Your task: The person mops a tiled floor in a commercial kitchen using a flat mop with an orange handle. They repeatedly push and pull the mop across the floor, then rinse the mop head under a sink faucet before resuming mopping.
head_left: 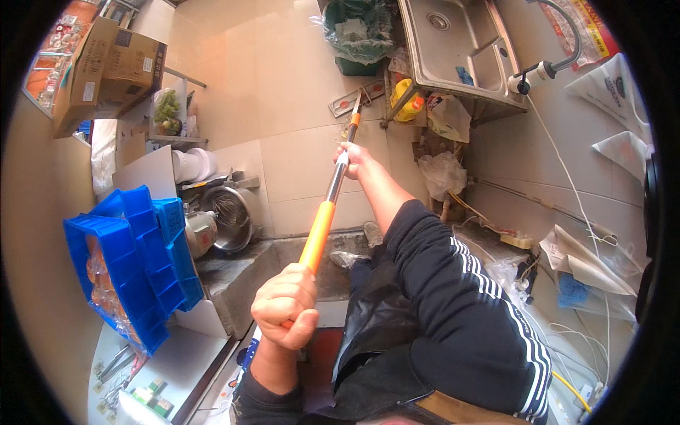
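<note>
Both my hands hold a long mop (318, 234) with an orange and silver pole that slants away from me. My left hand (285, 306) is wrapped round the near end of the orange grip. Farther along, my right hand (352, 160) is closed round the silver part of the pole. The flat mop head (347, 105) lies on the tiled floor (290, 142) beside a sink leg, with its right end partly behind the pole. Small bits of debris lie on the tiles near the head.
A steel sink (453, 53) stands at the far right, with a lined bin (358, 32) and a yellow container (407, 100) beside it. Blue crates (134, 262) and a mixer bowl (234, 216) are on the left. A raised step (283, 265) lies before my feet.
</note>
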A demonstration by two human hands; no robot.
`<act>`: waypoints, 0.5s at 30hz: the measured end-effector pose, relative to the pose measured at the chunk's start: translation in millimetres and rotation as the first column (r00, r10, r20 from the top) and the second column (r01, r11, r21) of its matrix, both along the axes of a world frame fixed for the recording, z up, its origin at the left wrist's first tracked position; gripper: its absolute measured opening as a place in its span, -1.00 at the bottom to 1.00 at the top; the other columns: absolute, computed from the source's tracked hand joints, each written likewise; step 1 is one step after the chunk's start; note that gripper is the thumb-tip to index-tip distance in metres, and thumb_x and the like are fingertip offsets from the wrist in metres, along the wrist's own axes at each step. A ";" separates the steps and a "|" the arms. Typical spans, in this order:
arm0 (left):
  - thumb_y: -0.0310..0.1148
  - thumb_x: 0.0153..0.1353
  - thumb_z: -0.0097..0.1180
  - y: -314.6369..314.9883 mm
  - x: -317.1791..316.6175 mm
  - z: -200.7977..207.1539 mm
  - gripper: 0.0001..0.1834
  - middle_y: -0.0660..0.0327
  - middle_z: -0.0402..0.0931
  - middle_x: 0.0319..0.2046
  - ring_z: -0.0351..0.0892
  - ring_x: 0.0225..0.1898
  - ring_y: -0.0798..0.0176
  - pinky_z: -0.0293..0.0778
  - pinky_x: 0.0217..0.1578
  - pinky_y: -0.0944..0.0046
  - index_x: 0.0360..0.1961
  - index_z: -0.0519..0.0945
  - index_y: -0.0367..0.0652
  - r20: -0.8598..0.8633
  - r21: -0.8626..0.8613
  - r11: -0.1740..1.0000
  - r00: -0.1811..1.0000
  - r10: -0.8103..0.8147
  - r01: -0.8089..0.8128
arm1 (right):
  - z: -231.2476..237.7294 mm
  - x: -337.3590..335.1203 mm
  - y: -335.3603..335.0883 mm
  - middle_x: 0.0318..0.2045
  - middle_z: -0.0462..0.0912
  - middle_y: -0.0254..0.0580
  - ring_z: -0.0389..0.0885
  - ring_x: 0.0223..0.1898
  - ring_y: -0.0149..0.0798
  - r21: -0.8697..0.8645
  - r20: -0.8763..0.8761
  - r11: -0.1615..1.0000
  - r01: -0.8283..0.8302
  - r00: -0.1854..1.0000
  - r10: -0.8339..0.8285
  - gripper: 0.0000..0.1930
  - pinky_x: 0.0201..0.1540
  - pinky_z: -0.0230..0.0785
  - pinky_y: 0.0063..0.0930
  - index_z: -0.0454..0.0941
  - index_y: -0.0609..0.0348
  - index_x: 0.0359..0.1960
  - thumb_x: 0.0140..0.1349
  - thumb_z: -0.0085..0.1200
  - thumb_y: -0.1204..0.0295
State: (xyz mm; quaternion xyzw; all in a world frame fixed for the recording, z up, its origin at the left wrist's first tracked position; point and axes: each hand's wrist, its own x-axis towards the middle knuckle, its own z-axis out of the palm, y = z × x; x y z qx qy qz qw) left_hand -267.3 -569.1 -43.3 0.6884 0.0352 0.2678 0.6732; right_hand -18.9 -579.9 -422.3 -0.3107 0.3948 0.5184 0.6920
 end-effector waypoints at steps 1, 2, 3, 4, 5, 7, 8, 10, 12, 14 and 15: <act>-0.60 -0.12 0.24 2.6 2.9 1.2 -0.70 0.23 0.35 -0.71 0.39 -0.66 0.10 0.40 -0.40 0.13 -0.75 0.33 -0.15 -0.012 0.009 0.997 0.997 -0.075 0.075 | 2.2 -0.4 -8.1 -0.54 0.41 -0.32 0.40 -0.61 -0.33 -0.021 0.016 1.000 0.006 1.000 -0.006 -0.83 -0.54 0.45 -0.37 0.31 0.14 -0.23 0.53 -0.09 0.35; -0.60 -0.14 0.25 3.0 5.6 2.8 -0.68 0.23 0.33 -0.71 0.39 -0.66 0.10 0.39 -0.43 0.13 -0.75 0.32 -0.14 -0.025 0.059 0.986 0.987 -0.157 0.158 | 4.7 -2.3 -14.4 -0.54 0.41 -0.32 0.40 -0.60 -0.33 -0.033 0.031 0.999 0.005 1.000 -0.004 -0.84 -0.54 0.45 -0.37 0.31 0.14 -0.24 0.53 -0.09 0.36; -0.60 -0.16 0.27 5.1 6.5 6.5 -0.66 0.23 0.32 -0.72 0.39 -0.67 0.09 0.37 -0.45 0.13 -0.76 0.31 -0.13 -0.047 0.092 0.972 0.976 -0.213 0.217 | 7.5 -6.0 -18.9 -0.54 0.41 -0.32 0.40 -0.60 -0.33 -0.037 0.036 0.999 0.018 0.999 -0.016 -0.84 -0.54 0.45 -0.37 0.31 0.14 -0.24 0.52 -0.09 0.36; -0.61 -0.16 0.27 8.5 6.2 12.3 -0.65 0.23 0.31 -0.72 0.38 -0.67 0.09 0.36 -0.47 0.13 -0.76 0.30 -0.12 -0.047 0.093 0.961 0.966 -0.256 0.259 | 10.3 -10.0 -20.6 -0.54 0.41 -0.32 0.41 -0.59 -0.33 -0.010 0.048 0.998 0.054 0.997 -0.053 -0.84 -0.55 0.44 -0.37 0.31 0.14 -0.24 0.52 -0.09 0.37; -0.61 -0.17 0.27 13.7 4.7 19.5 -0.64 0.23 0.29 -0.73 0.38 -0.68 0.09 0.34 -0.49 0.14 -0.77 0.29 -0.11 -0.057 0.091 0.949 0.953 -0.299 0.303 | 12.7 -15.4 -20.2 -0.56 0.40 -0.29 0.42 -0.59 -0.29 -0.040 0.056 0.999 0.016 0.998 -0.014 -0.84 -0.54 0.45 -0.34 0.33 0.14 -0.29 0.48 -0.08 0.37; -0.61 -0.18 0.28 25.1 0.5 34.6 -0.61 0.22 0.25 -0.74 0.33 -0.71 0.10 0.30 -0.54 0.14 -0.79 0.26 -0.10 -0.109 0.128 0.914 0.922 -0.372 0.384 | 15.6 -27.5 -12.2 -0.59 0.38 -0.23 0.45 -0.59 -0.22 -0.073 0.042 0.997 -0.010 0.999 0.014 -0.82 -0.52 0.46 -0.28 0.35 0.13 -0.39 0.41 -0.06 0.39; -0.61 -0.17 0.29 29.9 -1.1 40.8 -0.60 0.22 0.25 -0.74 0.32 -0.71 0.10 0.30 -0.54 0.14 -0.80 0.25 -0.09 -0.099 0.139 0.920 0.929 -0.356 0.367 | 16.0 -31.1 -4.5 -0.62 0.36 -0.26 0.43 -0.62 -0.23 -0.063 0.022 0.997 -0.053 0.998 0.054 -0.81 -0.54 0.42 -0.29 0.35 0.10 -0.43 0.39 -0.05 0.39; -0.60 -0.16 0.31 34.2 -4.5 51.0 -0.56 0.22 0.23 -0.74 0.31 -0.71 0.10 0.30 -0.55 0.14 -0.80 0.22 -0.09 -0.123 0.147 0.932 0.941 -0.315 0.331 | 14.7 -43.4 11.6 -0.63 0.36 -0.29 0.42 -0.64 -0.23 -0.039 0.009 0.995 -0.090 0.996 0.090 -0.83 -0.55 0.42 -0.29 0.36 0.07 -0.41 0.39 -0.05 0.40; -0.59 -0.16 0.33 30.5 -6.8 55.9 -0.54 0.22 0.22 -0.74 0.31 -0.71 0.09 0.31 -0.55 0.14 -0.79 0.21 -0.10 -0.166 0.190 0.893 0.909 -0.381 0.409 | 11.8 -52.5 22.9 -0.63 0.37 -0.31 0.41 -0.65 -0.23 0.037 -0.049 0.997 -0.073 0.996 0.075 -0.85 -0.55 0.42 -0.28 0.37 0.05 -0.40 0.39 -0.05 0.40; -0.59 -0.17 0.36 23.7 -8.7 56.4 -0.52 0.22 0.19 -0.73 0.31 -0.71 0.06 0.33 -0.56 0.13 -0.78 0.19 -0.11 -0.209 0.206 0.853 0.873 -0.440 0.479 | 9.4 -60.5 29.7 -0.63 0.39 -0.34 0.42 -0.65 -0.22 0.089 -0.120 0.994 -0.062 0.990 0.072 -0.87 -0.56 0.42 -0.25 0.37 0.05 -0.37 0.40 -0.05 0.40; -0.57 -0.14 0.37 20.1 -9.8 55.4 -0.55 0.23 0.24 -0.74 0.35 -0.71 0.08 0.37 -0.54 0.15 -0.78 0.25 -0.12 -0.240 0.206 0.836 0.855 -0.460 0.508 | 9.0 -62.5 33.8 -0.62 0.39 -0.33 0.43 -0.64 -0.22 0.106 -0.041 0.989 -0.100 0.994 0.105 -0.86 -0.55 0.42 -0.24 0.37 0.05 -0.37 0.40 -0.05 0.40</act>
